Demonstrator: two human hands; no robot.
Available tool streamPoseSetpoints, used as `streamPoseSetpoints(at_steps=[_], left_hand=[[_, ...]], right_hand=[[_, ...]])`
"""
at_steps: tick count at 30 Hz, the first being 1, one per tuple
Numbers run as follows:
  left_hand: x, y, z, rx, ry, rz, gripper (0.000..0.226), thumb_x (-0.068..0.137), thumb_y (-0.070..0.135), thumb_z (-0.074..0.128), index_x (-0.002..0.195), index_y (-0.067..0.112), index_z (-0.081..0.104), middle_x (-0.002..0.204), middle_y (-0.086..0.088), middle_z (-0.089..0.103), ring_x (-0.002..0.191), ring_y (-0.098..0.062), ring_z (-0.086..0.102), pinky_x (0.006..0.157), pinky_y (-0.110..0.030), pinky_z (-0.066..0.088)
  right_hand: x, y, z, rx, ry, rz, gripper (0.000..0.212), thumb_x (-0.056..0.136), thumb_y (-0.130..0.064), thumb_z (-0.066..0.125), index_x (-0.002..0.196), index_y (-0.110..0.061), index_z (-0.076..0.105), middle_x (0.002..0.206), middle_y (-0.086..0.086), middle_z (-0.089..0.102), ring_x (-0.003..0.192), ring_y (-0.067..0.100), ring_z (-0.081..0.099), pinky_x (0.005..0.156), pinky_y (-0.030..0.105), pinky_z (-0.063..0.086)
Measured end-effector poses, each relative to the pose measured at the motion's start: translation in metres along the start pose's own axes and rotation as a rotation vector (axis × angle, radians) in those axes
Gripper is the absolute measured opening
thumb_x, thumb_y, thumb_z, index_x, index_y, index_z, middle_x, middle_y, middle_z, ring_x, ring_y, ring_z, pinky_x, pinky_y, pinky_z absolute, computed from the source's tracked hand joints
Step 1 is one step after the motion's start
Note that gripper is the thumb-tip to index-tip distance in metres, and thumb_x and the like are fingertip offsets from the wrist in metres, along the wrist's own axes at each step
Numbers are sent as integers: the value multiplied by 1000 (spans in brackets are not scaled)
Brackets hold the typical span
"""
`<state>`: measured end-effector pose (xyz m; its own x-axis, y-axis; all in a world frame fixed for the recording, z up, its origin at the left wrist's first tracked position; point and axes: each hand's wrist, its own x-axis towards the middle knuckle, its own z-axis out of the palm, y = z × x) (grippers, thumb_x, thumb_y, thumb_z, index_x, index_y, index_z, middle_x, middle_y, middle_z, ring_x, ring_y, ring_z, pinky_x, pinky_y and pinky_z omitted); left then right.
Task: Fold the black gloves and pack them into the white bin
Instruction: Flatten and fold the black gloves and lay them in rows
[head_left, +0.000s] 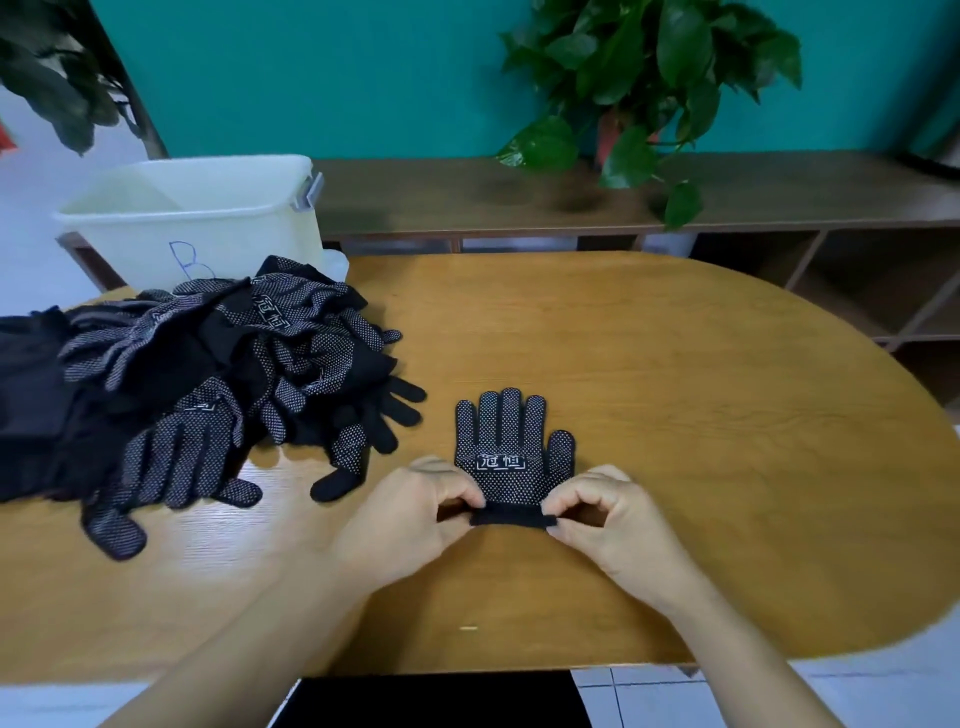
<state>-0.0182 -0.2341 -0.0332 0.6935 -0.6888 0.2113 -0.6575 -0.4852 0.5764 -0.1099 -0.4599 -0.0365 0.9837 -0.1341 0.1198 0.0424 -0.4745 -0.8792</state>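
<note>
A black glove (511, 452) is showing white dots; at ten o'clock, a white bin (197, 218); a teal wall (337, 73).

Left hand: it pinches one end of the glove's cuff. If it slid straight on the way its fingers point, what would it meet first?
The left hand points right along the cuff of the glove, so it would likely first meet the right hand pinching the other end.

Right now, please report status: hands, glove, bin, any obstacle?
Left hand and right hand pinch cuff of flat glove. Glove pile waiting at left. White bin behind pile, looks empty. Nothing blocking.
</note>
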Motion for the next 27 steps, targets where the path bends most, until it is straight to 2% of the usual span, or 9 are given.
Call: streamPoseSetpoints(at_steps=[4, 6, 8, 10, 12, 14, 20, 24, 27], left_hand=[[-1, -1, -8, -56, 95, -14, 23, 78, 9, 65, 95, 20, 76, 100, 20, 68, 101, 0, 60, 95, -20, 45], [9, 4, -9, -21, 137, -33, 23, 87, 10, 62, 106, 15, 75, 109, 11, 70, 109, -8, 61, 103, -21, 40], [21, 13, -3, 158, 72, -22, 38, 97, 27, 49, 128, 9, 63, 134, -3, 61, 129, -21, 51, 111, -24, 26], [26, 20, 10, 357, -87, -44, 72, 94, 51, 16, 151, 9, 32, 159, -4, 27, 148, -19, 21, 115, -25, 7], [22, 18, 22, 509, -191, -89, 88, 82, 57, -13, 156, 13, 1, 164, -2, -4, 150, -12, -9, 117, -26, -10], [17, 14, 26, 559, -214, -119, 89, 76, 55, -24, 154, 13, -12, 162, -2, -16, 147, -12, -20, 117, -27, -15], [10, 11, 29, 558, -208, -136, 84, 77, 56, -27, 149, 14, -21, 156, 0, -26, 145, -13, -26, 117, -29, -18], [10, 12, 26, 529, -189, -121, 77, 87, 55, -18, 152, 15, -15, 154, 3, -26, 145, -10, -25, 115, -26, -20], [8, 7, 17, 358, -117, -99, 72, 95, 54, 1, 156, 15, 1, 158, 6, -12, 146, -4, -17, 120, -25, -11]], right_hand=[[-2, -11, -12, -67, 87, -1, 42, 73, 10, 65, 86, -29, 72, 89, -9, 69, 91, 1, 61, 85, 13, 42], [7, -21, -11, -305, 185, -105, 25, 82, -8, 63, 99, -24, 71, 96, -12, 70, 100, 7, 59, 88, 24, 41], [18, -31, 1, -629, 123, -152, 42, 90, -34, 46, 127, -20, 62, 126, -5, 64, 125, 15, 48, 98, 33, 34], [26, -35, 17, -779, -73, -122, 67, 96, -49, 14, 152, -15, 31, 158, -1, 29, 148, 14, 17, 117, 31, 12], [29, -27, 31, -831, -236, -88, 77, 91, -58, -11, 155, -16, -1, 162, -2, -8, 148, 10, -14, 119, 27, -12], [28, -17, 35, -875, -309, -65, 82, 83, -62, -20, 152, -18, -15, 159, -3, -23, 143, 8, -27, 118, 30, -17], [29, -13, 32, -937, -350, -52, 71, 89, -56, -13, 150, -20, -20, 156, -6, -29, 141, 7, -31, 117, 29, -20], [31, -14, 34, -926, -374, -38, 76, 83, -60, -21, 150, -22, -20, 157, -7, -28, 141, 5, -30, 117, 29, -19], [38, -24, 29, -756, -313, 17, 65, 97, -53, 6, 155, -22, 2, 162, -7, -4, 147, 2, -10, 117, 23, -13]])
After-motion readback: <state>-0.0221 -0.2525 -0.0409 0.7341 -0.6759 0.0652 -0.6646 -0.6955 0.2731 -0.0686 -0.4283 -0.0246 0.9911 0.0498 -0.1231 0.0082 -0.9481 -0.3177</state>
